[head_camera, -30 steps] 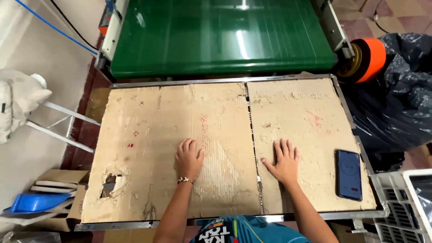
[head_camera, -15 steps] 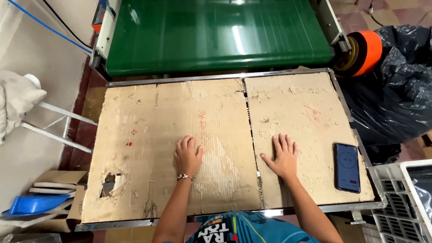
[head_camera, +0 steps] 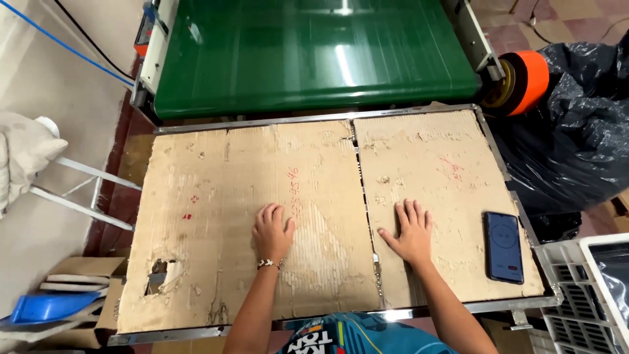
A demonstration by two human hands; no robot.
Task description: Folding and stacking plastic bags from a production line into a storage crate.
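Note:
My left hand [head_camera: 272, 231] lies palm down on the left sheet of worn brown cardboard [head_camera: 216, 196], fingers loosely together, a beaded bracelet at the wrist. My right hand [head_camera: 411, 231] rests flat on the right cardboard sheet [head_camera: 432, 164] with fingers spread, just right of the seam between the sheets. Neither hand holds anything. Both sheets cover a metal-framed table [head_camera: 517, 305]. A dark smartphone [head_camera: 503, 247] lies on the right sheet, about a hand's width right of my right hand.
A green conveyor belt [head_camera: 314, 52] runs along the table's far edge, with an orange roll [head_camera: 524, 82] at its right end. A black plastic bag [head_camera: 583, 124] bulges at right, a white crate [head_camera: 586, 295] at lower right. A torn hole [head_camera: 159, 273] marks the left sheet.
The hands stay planted on the cardboard. The view has tilted down and shifted slightly, so the table sits a little higher in the picture.

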